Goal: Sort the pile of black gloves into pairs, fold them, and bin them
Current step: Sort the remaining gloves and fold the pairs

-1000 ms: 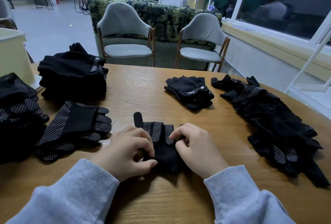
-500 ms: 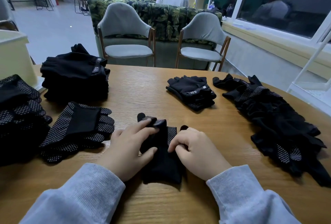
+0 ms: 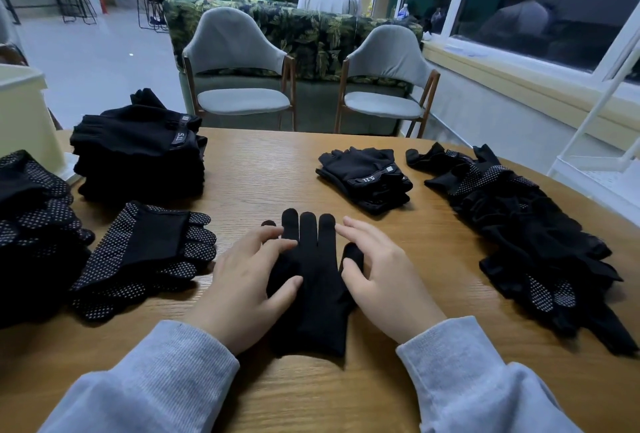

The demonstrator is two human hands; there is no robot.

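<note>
On the desk [image 3: 263, 169] centre, between folded dotted gloves [image 3: 145, 252] and unsorted pile [image 3: 526, 225]: black glove [image 3: 311, 280] flat, pressed by left hand [image 3: 246, 280] and right hand [image 3: 384, 277], fingers straight, gripping nothing. Risk, probably: folding crooked, because thumb part folded under right fingers.

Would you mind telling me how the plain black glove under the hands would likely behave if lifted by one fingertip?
The glove lies limp and flat on the table, so it would probably droop. It looks like thin knit fabric, likely light. No grip dots show on this side, so it may slide easily.
</note>
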